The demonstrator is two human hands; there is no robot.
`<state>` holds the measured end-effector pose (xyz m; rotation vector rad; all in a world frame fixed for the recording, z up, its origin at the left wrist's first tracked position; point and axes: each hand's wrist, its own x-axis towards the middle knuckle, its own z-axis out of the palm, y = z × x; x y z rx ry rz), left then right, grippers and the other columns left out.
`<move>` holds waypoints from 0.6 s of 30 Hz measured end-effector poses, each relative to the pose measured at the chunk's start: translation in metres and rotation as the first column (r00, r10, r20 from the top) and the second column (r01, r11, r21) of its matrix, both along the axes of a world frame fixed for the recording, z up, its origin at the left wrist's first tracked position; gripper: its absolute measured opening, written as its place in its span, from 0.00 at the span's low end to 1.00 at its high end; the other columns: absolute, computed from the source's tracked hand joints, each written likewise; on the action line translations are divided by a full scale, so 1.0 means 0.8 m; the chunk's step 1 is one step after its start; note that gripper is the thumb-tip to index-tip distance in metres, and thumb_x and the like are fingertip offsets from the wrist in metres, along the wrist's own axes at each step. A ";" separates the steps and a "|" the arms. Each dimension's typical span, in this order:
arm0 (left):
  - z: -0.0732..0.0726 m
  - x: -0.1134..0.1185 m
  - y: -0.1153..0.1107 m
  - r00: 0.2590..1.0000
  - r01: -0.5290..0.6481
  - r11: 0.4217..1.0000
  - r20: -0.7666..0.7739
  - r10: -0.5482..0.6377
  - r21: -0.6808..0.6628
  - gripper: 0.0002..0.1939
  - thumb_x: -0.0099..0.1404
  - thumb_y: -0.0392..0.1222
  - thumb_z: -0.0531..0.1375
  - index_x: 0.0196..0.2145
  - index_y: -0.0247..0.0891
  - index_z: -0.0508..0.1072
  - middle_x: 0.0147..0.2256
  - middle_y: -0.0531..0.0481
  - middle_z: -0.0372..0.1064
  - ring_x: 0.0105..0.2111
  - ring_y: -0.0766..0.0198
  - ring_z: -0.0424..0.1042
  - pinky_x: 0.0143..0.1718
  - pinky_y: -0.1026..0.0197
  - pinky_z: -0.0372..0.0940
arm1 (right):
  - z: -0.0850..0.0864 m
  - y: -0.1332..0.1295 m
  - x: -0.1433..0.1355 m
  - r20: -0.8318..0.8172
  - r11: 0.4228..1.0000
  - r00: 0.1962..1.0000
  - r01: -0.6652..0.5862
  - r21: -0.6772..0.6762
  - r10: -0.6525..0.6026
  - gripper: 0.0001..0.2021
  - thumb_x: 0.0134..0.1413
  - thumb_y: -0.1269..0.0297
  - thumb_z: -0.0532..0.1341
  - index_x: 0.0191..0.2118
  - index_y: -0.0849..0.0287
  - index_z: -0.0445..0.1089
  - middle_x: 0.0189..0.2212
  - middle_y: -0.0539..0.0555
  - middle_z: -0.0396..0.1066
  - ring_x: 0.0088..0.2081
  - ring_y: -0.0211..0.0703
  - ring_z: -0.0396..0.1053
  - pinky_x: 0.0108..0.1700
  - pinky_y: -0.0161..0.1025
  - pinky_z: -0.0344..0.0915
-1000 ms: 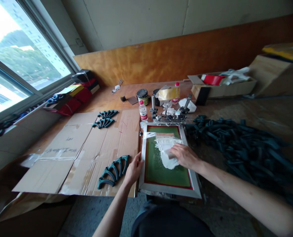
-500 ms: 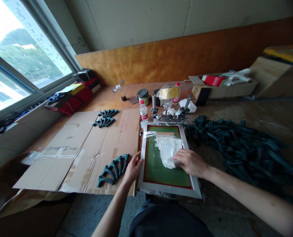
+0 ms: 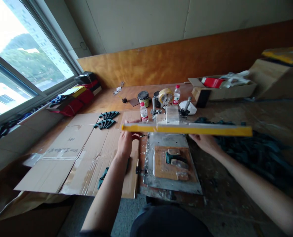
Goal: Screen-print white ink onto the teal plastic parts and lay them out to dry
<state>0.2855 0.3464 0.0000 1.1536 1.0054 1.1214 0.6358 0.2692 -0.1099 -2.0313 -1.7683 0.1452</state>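
Observation:
The screen frame (image 3: 210, 129) is raised and seen edge-on, its near edge a yellow strip. My left hand (image 3: 125, 140) grips its left side, fingers partly behind the frame. My right hand (image 3: 202, 141) is at its underside on the right; the fingertips are hidden, and no white scraper shows there. Below the frame lies a grey metal base plate (image 3: 150, 182) bearing a brown board (image 3: 160, 171). On that board a dark green curved part (image 3: 169, 158) sits among small blocks. Metal clamps (image 3: 185, 111) stand behind the frame.
Cardboard (image 3: 87, 158) with rows of green parts (image 3: 104, 124) lies on the left. A heap of dark green parts (image 3: 255, 154) is on the right. Behind stand a bottle (image 3: 144, 112), a jar (image 3: 143, 97), a tape roll (image 3: 165, 96) and an open carton (image 3: 230, 90).
The frame has swung up from lying flat, uncovering the board and green part. My left hand has moved up with it, and my right hand has gone from the white material to the frame's underside.

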 end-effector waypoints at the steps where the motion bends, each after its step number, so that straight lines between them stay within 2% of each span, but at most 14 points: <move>1: 0.010 0.010 0.012 1.000 -0.008 0.999 0.026 0.007 0.034 0.30 0.64 0.66 0.49 0.40 0.34 0.73 0.34 0.45 0.75 0.31 0.64 0.72 0.27 0.65 0.64 | -0.019 -0.015 -0.010 0.003 0.997 0.999 -0.047 -0.058 0.047 0.18 0.60 0.50 0.53 0.34 0.58 0.71 0.28 0.55 0.72 0.29 0.45 0.70 0.31 0.38 0.64; 3: 0.021 0.027 0.026 0.998 -0.040 0.998 0.048 0.037 0.057 0.30 0.64 0.66 0.49 0.38 0.34 0.71 0.31 0.44 0.75 0.31 0.63 0.73 0.27 0.65 0.65 | -0.052 -0.042 -0.041 0.026 0.979 0.989 -0.141 -0.150 0.146 0.16 0.57 0.49 0.58 0.32 0.58 0.70 0.31 0.56 0.71 0.34 0.47 0.70 0.36 0.40 0.65; 4: 0.020 0.034 0.027 0.996 -0.076 0.995 0.056 0.073 0.063 0.30 0.65 0.66 0.48 0.39 0.34 0.70 0.31 0.44 0.75 0.32 0.63 0.73 0.28 0.65 0.65 | -0.065 -0.052 -0.057 0.054 0.969 0.981 -0.174 -0.178 0.186 0.15 0.57 0.50 0.59 0.32 0.58 0.69 0.33 0.57 0.71 0.37 0.48 0.69 0.39 0.41 0.65; 6: 0.002 0.041 0.013 0.988 -0.151 0.987 0.050 0.148 0.059 0.28 0.67 0.64 0.47 0.45 0.36 0.68 0.34 0.45 0.75 0.32 0.64 0.73 0.28 0.66 0.65 | -0.082 -0.065 -0.080 0.119 0.959 0.966 -0.202 -0.201 0.228 0.12 0.59 0.55 0.58 0.33 0.59 0.68 0.36 0.58 0.69 0.41 0.50 0.68 0.42 0.42 0.64; 8: -0.039 0.034 -0.018 0.987 -0.152 0.988 -0.050 0.153 0.024 0.25 0.67 0.61 0.49 0.47 0.38 0.66 0.36 0.46 0.75 0.32 0.65 0.73 0.28 0.66 0.65 | -0.092 -0.070 -0.088 0.160 0.960 0.958 -0.208 -0.187 0.239 0.11 0.61 0.58 0.55 0.33 0.59 0.67 0.36 0.59 0.68 0.41 0.50 0.67 0.42 0.43 0.63; 10: -0.096 0.013 -0.059 0.960 -0.092 0.995 -0.268 0.081 -0.030 0.20 0.66 0.57 0.53 0.42 0.38 0.69 0.35 0.47 0.74 0.34 0.64 0.73 0.31 0.65 0.66 | -0.102 -0.070 -0.083 0.183 0.961 0.948 -0.236 -0.146 0.261 0.14 0.64 0.56 0.52 0.32 0.59 0.65 0.34 0.59 0.67 0.39 0.50 0.66 0.41 0.43 0.63; 11: -0.126 -0.004 -0.080 0.912 -0.090 0.996 -0.404 0.071 -0.029 0.17 0.66 0.54 0.54 0.40 0.38 0.71 0.36 0.47 0.74 0.36 0.63 0.73 0.37 0.63 0.68 | -0.108 -0.069 -0.078 0.194 0.960 0.942 -0.253 -0.118 0.272 0.15 0.64 0.54 0.51 0.31 0.58 0.64 0.33 0.59 0.66 0.38 0.51 0.66 0.40 0.43 0.63; 12: -0.154 -0.023 -0.101 0.840 -0.141 0.990 -0.530 0.114 -0.009 0.15 0.67 0.52 0.54 0.41 0.38 0.71 0.38 0.45 0.74 0.38 0.61 0.73 0.41 0.60 0.68 | -0.116 -0.068 -0.072 0.205 0.959 0.937 -0.271 -0.087 0.283 0.17 0.65 0.52 0.50 0.30 0.58 0.64 0.32 0.58 0.66 0.38 0.51 0.65 0.40 0.44 0.62; 14: -0.202 -0.063 -0.138 0.608 -0.265 0.956 -0.747 0.268 0.128 0.14 0.66 0.46 0.55 0.45 0.37 0.72 0.46 0.41 0.72 0.47 0.57 0.71 0.51 0.54 0.65 | -0.130 -0.065 -0.063 0.221 0.950 0.925 -0.311 -0.032 0.310 0.20 0.65 0.49 0.47 0.29 0.57 0.62 0.30 0.58 0.65 0.36 0.51 0.64 0.39 0.45 0.62; 16: -0.234 -0.098 -0.165 0.324 -0.346 0.908 -0.878 0.351 0.235 0.18 0.64 0.43 0.57 0.50 0.35 0.72 0.53 0.37 0.68 0.54 0.51 0.65 0.57 0.48 0.59 | -0.141 -0.064 -0.057 0.222 0.938 0.915 -0.348 0.012 0.336 0.22 0.66 0.47 0.45 0.28 0.56 0.62 0.28 0.57 0.64 0.35 0.51 0.64 0.38 0.45 0.61; 18: -0.254 -0.119 -0.178 0.109 -0.394 0.888 -0.947 0.303 0.238 0.23 0.63 0.45 0.58 0.55 0.36 0.70 0.58 0.37 0.64 0.59 0.46 0.60 0.60 0.43 0.55 | -0.146 -0.064 -0.055 0.219 0.927 0.909 -0.372 0.047 0.354 0.22 0.66 0.47 0.44 0.28 0.56 0.62 0.28 0.57 0.64 0.34 0.51 0.64 0.37 0.45 0.61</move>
